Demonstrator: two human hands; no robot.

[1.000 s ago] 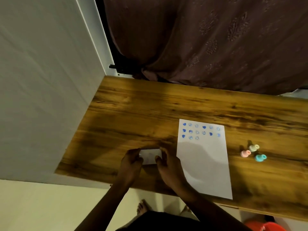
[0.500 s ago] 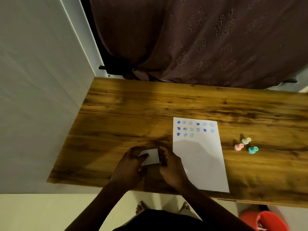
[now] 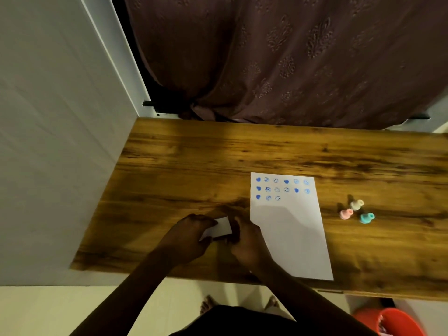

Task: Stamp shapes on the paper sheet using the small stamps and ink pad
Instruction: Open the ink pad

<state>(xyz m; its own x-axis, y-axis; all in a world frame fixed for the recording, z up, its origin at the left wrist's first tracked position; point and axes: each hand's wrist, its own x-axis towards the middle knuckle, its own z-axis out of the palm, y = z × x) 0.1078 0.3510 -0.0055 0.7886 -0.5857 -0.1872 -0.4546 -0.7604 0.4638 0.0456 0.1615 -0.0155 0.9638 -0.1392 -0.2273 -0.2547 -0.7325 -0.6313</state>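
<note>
A white paper sheet (image 3: 293, 236) lies on the wooden table (image 3: 194, 166), with rows of blue hearts and smiley faces stamped along its top. Left of the sheet, my left hand (image 3: 186, 236) and my right hand (image 3: 246, 242) both grip a small white ink pad case (image 3: 219, 227), which is tilted up off the table between them. Three small stamps stand to the right of the sheet: a pink stamp (image 3: 346, 213), a cream stamp (image 3: 357, 204) and a teal stamp (image 3: 366, 217).
A white wall or cabinet side (image 3: 53, 141) borders the table's left end. A dark brown patterned curtain (image 3: 278, 57) hangs behind the table. A red bucket (image 3: 390, 322) stands on the floor at the lower right, and bare feet show below the table's front edge.
The white ink pad case has tilted up between my hands, its left end lifting. The view has shifted a little; the sheet and stamps stay where they were.
</note>
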